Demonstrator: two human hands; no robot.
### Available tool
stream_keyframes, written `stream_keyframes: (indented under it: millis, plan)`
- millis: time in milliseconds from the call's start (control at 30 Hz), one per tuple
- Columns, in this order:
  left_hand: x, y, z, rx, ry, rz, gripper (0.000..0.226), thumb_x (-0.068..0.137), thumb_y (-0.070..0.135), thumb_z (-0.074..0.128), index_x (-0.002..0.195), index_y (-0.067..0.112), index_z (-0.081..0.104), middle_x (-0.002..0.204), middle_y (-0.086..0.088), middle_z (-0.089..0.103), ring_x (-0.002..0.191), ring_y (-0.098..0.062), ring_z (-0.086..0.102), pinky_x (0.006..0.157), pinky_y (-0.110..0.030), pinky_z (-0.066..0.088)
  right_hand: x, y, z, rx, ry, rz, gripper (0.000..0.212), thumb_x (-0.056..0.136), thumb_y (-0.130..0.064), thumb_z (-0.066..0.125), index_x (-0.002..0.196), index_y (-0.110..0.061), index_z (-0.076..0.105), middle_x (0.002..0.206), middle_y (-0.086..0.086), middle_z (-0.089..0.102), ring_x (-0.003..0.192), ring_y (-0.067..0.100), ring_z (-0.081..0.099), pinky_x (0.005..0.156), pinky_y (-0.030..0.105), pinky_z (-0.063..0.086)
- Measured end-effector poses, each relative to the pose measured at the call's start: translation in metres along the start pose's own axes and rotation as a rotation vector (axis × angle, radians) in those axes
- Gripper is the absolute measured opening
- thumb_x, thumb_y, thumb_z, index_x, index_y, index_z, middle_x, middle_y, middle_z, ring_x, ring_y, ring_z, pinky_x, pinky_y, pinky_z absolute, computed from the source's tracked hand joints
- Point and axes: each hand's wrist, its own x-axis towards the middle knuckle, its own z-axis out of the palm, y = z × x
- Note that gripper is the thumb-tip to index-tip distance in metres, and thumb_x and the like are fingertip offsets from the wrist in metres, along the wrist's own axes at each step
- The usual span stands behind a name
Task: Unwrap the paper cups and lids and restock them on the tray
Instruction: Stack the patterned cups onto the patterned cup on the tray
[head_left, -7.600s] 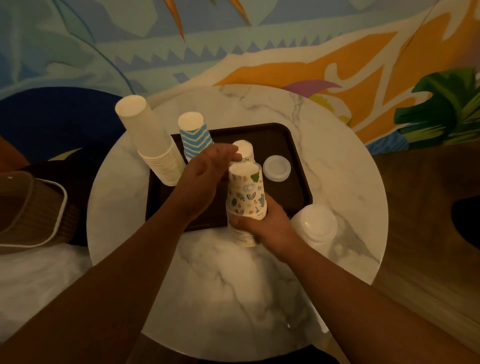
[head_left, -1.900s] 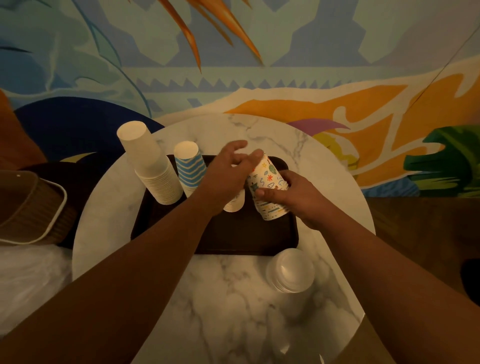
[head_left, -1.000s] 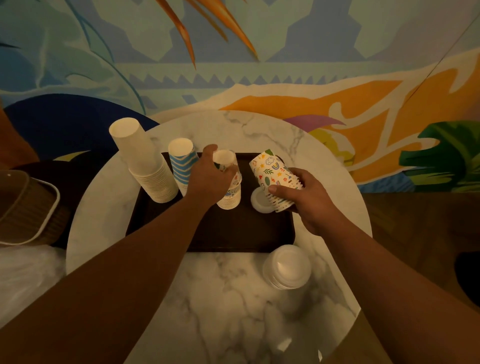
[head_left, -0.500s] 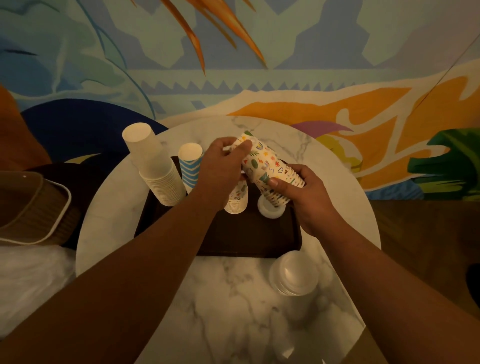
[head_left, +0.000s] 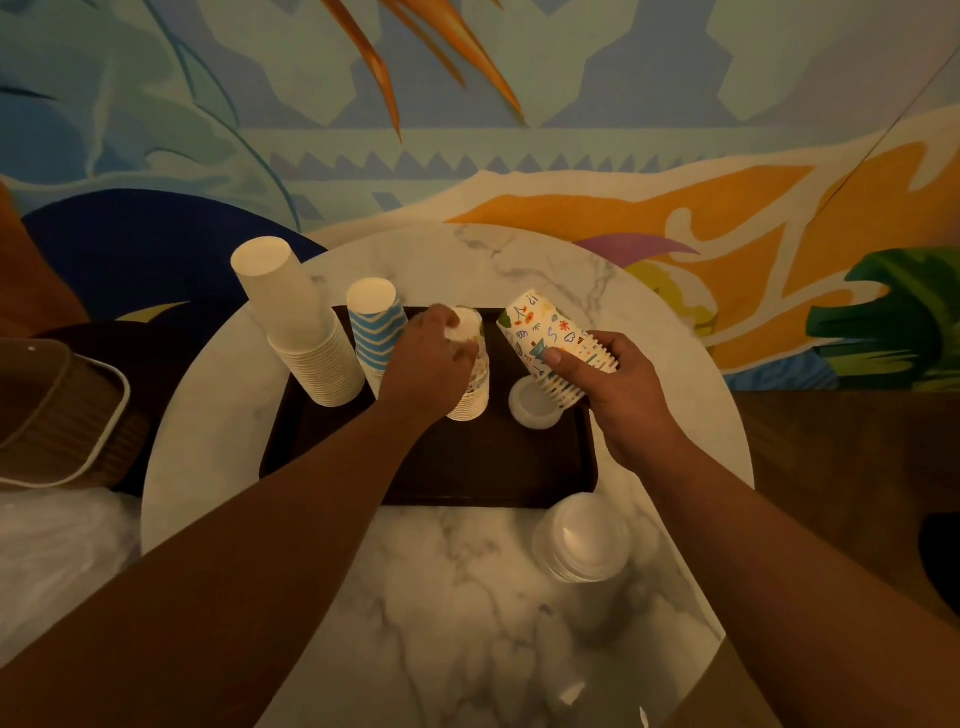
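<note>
No legible text, brand, number or sign. Patterned cups, right of centre: printed doodles only, no readable lettering. Striped cups, left: chevrons only.

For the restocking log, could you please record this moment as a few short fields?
left hand: grips the top of the printed cup stack standing on the tray
right hand: holds a tilted stack of printed cups above the tray
also on tray: plain white cup stack, blue striped cups, small white lid
off tray: lid stack on marble table
</note>
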Motion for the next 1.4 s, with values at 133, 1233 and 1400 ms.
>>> stream_keyframes:
  millis: [133, 1233, 1400]
  plan:
    - [-0.001, 0.011, -0.005, -0.086, 0.137, 0.076, 0.034, 0.093, 0.031, 0.060, 0.121, 0.012, 0.055, 0.123, -0.005, 0.057, 0.113, -0.017, 0.055, 0.094, -0.035, 0.050, -0.003, -0.004, 0.000, 0.033, -0.054, -0.010, 0.076, 0.054, -0.037, 0.083, 0.121, -0.011, 0.058, 0.118, 0.007, 0.067, 0.106, 0.022, 0.067, 0.088, 0.037, 0.056]
    - [0.006, 0.027, -0.017, -0.184, 0.223, 0.073, 0.030, 0.093, 0.038, 0.059, 0.112, 0.016, 0.059, 0.112, 0.003, 0.061, 0.104, -0.011, 0.057, 0.083, -0.021, 0.047, -0.007, -0.010, 0.004, 0.292, -0.119, 0.103, 0.049, 0.064, -0.019, 0.076, 0.108, -0.022, 0.055, 0.122, 0.010, 0.063, 0.109, 0.033, 0.064, 0.076, 0.044, 0.056]
    - [-0.005, 0.046, -0.017, -0.785, -0.215, -0.243, 0.038, 0.093, 0.039, 0.058, 0.124, 0.018, 0.051, 0.118, -0.006, 0.061, 0.105, -0.019, 0.063, 0.086, -0.038, 0.057, -0.006, -0.015, 0.013, 0.373, -0.238, 0.121, 0.052, 0.065, -0.005, 0.077, 0.111, -0.018, 0.058, 0.114, 0.009, 0.066, 0.101, 0.030, 0.066, 0.075, 0.041, 0.054]
